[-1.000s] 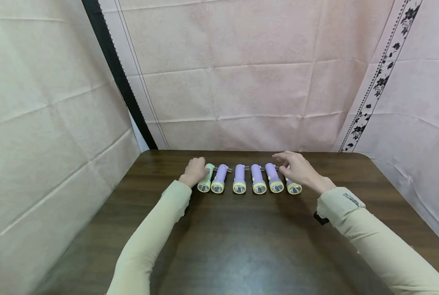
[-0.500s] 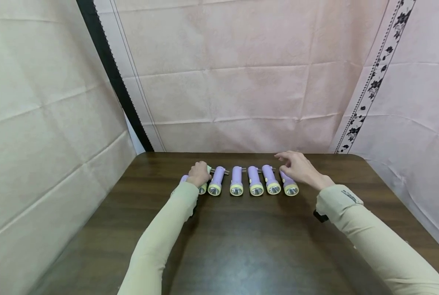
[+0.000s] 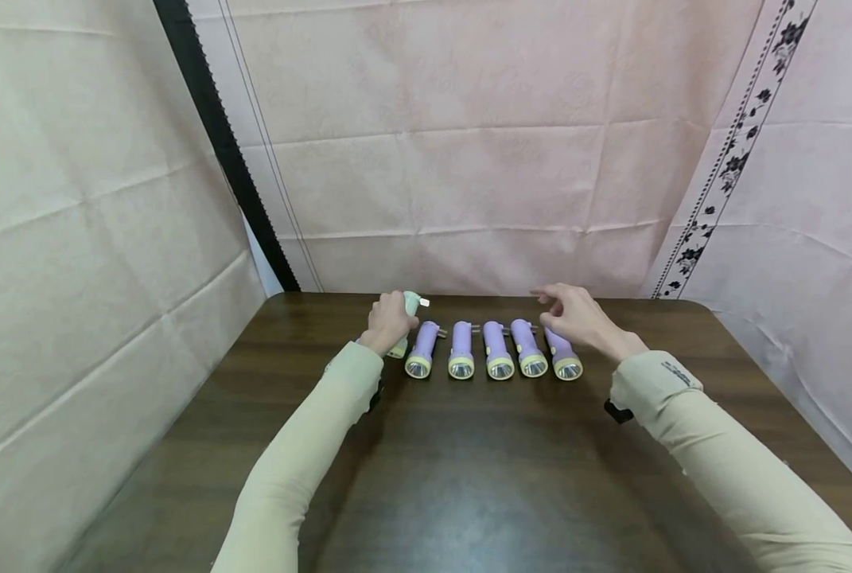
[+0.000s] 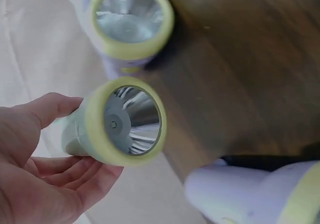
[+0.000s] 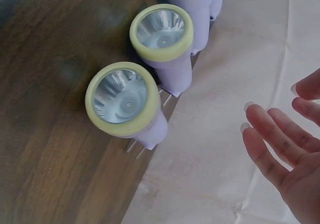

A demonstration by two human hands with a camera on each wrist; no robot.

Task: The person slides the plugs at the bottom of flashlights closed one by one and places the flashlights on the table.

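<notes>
In the head view my left hand [image 3: 388,322] grips a mint-green flashlight [image 3: 412,302] at the left part of a row, its tail raised. The left wrist view shows thumb and fingers around its body, with the yellow-rimmed lens [image 4: 97,129] facing the camera. A purple flashlight [image 4: 132,49] lies to one side of it, and another purple flashlight [image 4: 240,189] to the other. My right hand [image 3: 576,318] hovers over the row's right end, near the last purple flashlight [image 3: 562,354]. Its fingers are loosely bent and hold nothing in the right wrist view.
Several purple flashlights [image 3: 461,350] stand side by side near the far edge of the dark wooden table [image 3: 468,477], lenses toward me. Thin metal prongs [image 5: 135,146] stick out beside their bodies. Pale cloth [image 3: 468,175] hangs behind the table and along both sides.
My left hand has shifted right from the row's left end, uncovering part of a purple flashlight there, and has taken and raised the green flashlight. My right hand stays nearly in place.
</notes>
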